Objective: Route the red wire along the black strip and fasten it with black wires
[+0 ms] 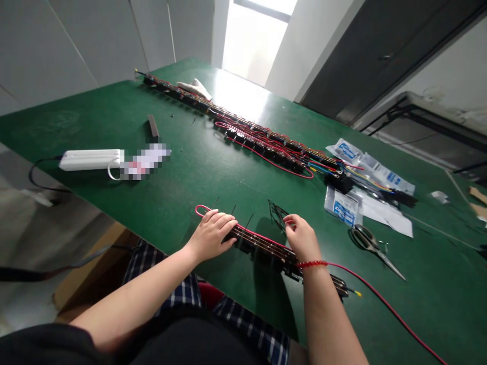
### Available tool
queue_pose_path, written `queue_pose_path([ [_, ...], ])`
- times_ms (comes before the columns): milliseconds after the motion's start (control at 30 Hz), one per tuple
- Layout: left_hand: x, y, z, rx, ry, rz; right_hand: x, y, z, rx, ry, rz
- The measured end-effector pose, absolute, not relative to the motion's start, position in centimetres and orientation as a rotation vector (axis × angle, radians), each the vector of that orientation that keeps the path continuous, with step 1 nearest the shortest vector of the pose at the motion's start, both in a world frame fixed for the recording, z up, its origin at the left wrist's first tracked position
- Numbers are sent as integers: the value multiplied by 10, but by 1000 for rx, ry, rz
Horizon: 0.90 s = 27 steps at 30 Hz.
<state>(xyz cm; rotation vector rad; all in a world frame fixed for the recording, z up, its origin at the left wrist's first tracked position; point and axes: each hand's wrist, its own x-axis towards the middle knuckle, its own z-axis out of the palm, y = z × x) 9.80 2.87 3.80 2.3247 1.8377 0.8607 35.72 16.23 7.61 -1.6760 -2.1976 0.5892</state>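
My left hand [215, 233] is wrapped over the far-left end of a long black strip [266, 248] with thin wires along its top. A red wire [262, 237] runs along this strip, loops out past my left fingers and trails off to the lower right. Beside the strip lies a small pile of black cable ties [276, 213]. My right hand [302, 235], its fingers curled together, is at the edge of that pile. Its fingertips are partly hidden, so I cannot make out what is between them. A few single ties [249, 220] stick up near my left hand.
Longer wired strips [236, 119] stretch across the back of the green table [182, 167]. Scissors [376, 248], plastic bags [344, 207] and black connectors [338, 181] lie to the right. A white power strip [91, 159] is at the left, a white glove [196, 87] farther back.
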Motion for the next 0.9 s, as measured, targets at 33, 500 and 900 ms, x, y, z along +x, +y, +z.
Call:
queue_pose_path([
  [33,98,29,38,2320,1836,864,356,169,74,-1702,-2224,591],
  [500,97,29,39,2290,1821,847,346,192,45,-1809,-2242,534],
  [900,97,29,39,2297,1827,848,347,185,60,-1740,-2080,607],
])
